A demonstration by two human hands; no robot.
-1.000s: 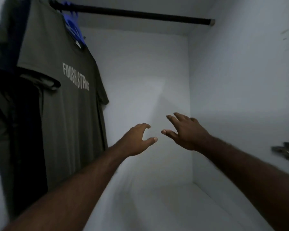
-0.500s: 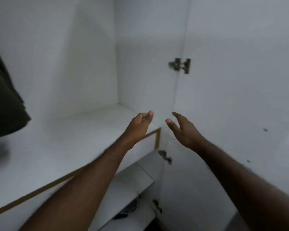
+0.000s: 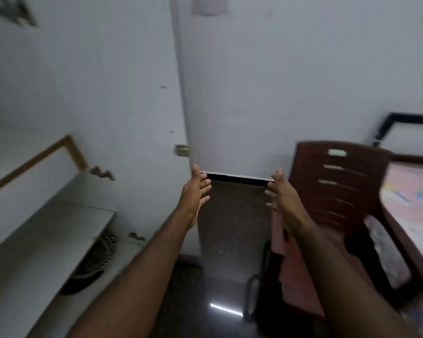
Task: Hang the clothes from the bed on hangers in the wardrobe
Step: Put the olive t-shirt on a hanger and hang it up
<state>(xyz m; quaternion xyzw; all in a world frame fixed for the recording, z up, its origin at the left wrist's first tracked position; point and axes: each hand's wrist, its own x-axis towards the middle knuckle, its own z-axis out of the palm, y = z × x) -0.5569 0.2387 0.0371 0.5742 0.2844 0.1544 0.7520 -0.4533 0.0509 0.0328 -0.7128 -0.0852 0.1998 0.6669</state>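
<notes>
Neither hand holds a garment, so the step in hand looks like the fetch: going to the bed point(image 3: 415, 198) for the next of the clothes. The left hand point(image 3: 195, 191) and right hand point(image 3: 280, 193) hang in the air left of the chair point(image 3: 340, 181), palms turned toward each other and well apart, over the dark floor point(image 3: 230, 228). Each grip is spread, with fingers loosely fanned and thumbs up, holding nothing and touching nothing. The right hand overlaps the chair's left edge in the view, but it seems to be in front of the chair, not on it.

The bed lies right of the chair, close against it. Only a corner shows, under a pink patterned sheet. That part is blurred and no garment can be made out on it, so where the clothes lie cannot be told. The wardrobe point(image 3: 59, 215) is well left of the chair, showing a white shelf and its open door point(image 3: 132, 106). No hangers or rail are in view.

The next move, by this reading, calls for getting round the chair — it stands between the hands and the bed — and then bringing both spread grips down on a single garment. Taking it near the shoulders or collar would probably help, so it goes onto a hanger without fumbling. A hanger is still to be picked up as well.
</notes>
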